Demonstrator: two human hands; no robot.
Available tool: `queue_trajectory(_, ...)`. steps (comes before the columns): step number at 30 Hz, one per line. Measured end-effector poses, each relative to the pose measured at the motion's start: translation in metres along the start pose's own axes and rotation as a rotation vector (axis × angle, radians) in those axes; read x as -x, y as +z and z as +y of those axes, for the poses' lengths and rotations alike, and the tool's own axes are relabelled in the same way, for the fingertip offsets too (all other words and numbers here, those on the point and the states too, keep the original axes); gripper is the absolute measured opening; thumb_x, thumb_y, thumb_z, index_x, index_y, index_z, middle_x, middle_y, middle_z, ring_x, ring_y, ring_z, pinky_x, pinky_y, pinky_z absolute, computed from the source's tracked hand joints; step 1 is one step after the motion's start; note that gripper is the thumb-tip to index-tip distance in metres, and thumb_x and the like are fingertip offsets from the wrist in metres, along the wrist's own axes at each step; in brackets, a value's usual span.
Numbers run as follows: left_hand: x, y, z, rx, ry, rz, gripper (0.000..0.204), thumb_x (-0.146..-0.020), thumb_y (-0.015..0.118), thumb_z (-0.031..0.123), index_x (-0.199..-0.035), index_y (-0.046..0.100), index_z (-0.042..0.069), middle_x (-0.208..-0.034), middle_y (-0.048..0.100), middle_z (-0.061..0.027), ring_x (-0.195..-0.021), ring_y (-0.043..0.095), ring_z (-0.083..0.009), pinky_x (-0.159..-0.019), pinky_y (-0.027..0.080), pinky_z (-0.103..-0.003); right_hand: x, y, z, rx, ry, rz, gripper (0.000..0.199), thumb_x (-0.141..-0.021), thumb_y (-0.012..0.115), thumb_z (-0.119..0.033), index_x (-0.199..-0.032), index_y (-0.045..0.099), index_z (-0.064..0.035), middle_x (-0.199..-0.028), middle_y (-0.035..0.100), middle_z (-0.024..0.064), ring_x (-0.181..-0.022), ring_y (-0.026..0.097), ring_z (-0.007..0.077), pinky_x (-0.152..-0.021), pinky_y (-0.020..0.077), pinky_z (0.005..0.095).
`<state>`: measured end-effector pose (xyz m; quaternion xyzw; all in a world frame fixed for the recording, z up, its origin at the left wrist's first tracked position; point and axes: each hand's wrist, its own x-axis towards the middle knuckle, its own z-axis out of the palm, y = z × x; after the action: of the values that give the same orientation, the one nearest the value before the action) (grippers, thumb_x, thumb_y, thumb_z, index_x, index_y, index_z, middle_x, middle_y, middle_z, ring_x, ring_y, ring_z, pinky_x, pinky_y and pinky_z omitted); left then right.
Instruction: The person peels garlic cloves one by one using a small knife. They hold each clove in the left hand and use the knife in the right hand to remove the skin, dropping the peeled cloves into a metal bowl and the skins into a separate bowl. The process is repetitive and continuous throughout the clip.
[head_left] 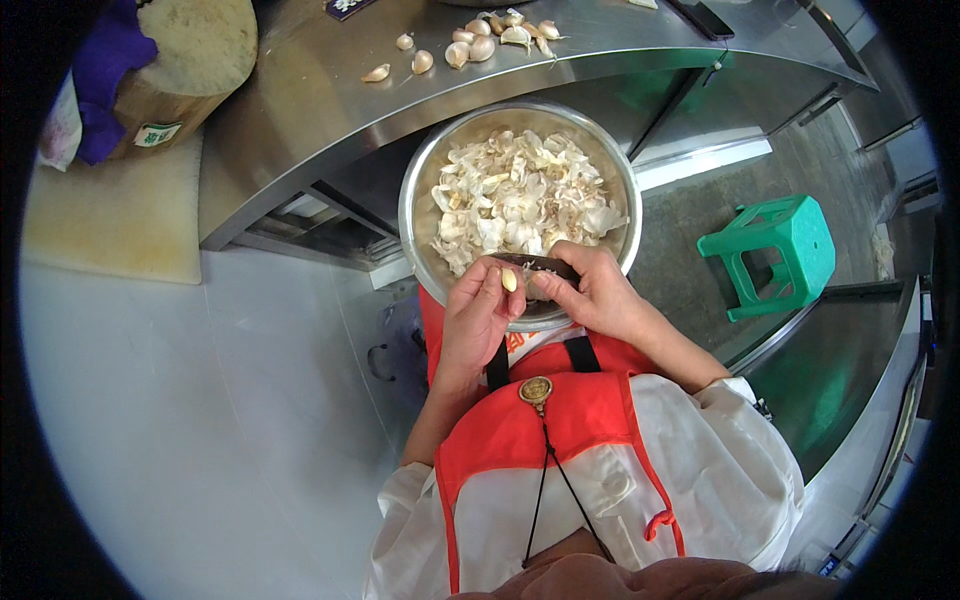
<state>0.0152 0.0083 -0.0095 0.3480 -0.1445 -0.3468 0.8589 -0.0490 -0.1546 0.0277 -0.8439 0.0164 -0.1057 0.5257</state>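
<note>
Nearest the camera, over the red apron bib (560, 420), the person's left hand (478, 318) pinches a pale garlic clove (510, 280) between thumb and fingertips, closed on it. The right hand (590, 290) is curled shut around a dark knife (545, 265), whose blade lies just beside the clove and close to the left fingertips. The clove sits at the very tips of the left fingers, right beside the right thumb and above the near rim of the steel bowl (425, 170).

The likeliest trouble is the blade skidding off the smooth clove toward the left thumb, since the gap between them looks slight (the exact edge direction cannot be made out). A loose pinch could also let the clove drop into the heap of garlic skins (515, 200) filling the bowl, where it would be hard to pick out among pale scraps.

Farther off, unpeeled cloves (470, 45) lie scattered on the steel counter (300, 110) near its front edge, with a round wooden chopping block (195, 55) at the left and a green plastic stool (780, 250) on the floor to the right
</note>
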Motion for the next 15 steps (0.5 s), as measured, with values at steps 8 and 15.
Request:
queue_trajectory(8,0.003,0.004,0.004,-0.138,-0.022,0.098,0.022,-0.098,0.043,0.019,-0.107,0.050,0.000,-0.081,0.054,-0.0045,-0.064,0.047,-0.0103,-0.058,0.037,-0.023,0.001,-0.001,-0.009,-0.033,0.071,-0.066,0.025,-0.081,0.068,-0.018,-0.074,0.056,0.0031,-0.059,0.053,0.0128,-0.049,0.049,0.0168,-0.047,0.0393,0.0321)
queue_trajectory(15,0.006,0.003,0.009,-0.329,-0.021,0.030,0.020,-0.095,0.047,0.011,-0.111,0.050,-0.002,-0.090,0.058,-0.0066,-0.073,0.053,-0.0093,-0.064,0.043,-0.022,0.001,-0.001,-0.011,-0.045,0.079,-0.122,0.035,-0.073,0.077,-0.027,-0.070,0.056,0.0013,-0.058,0.053,0.0115,-0.050,0.050,0.0172,-0.047,0.0400,0.0317)
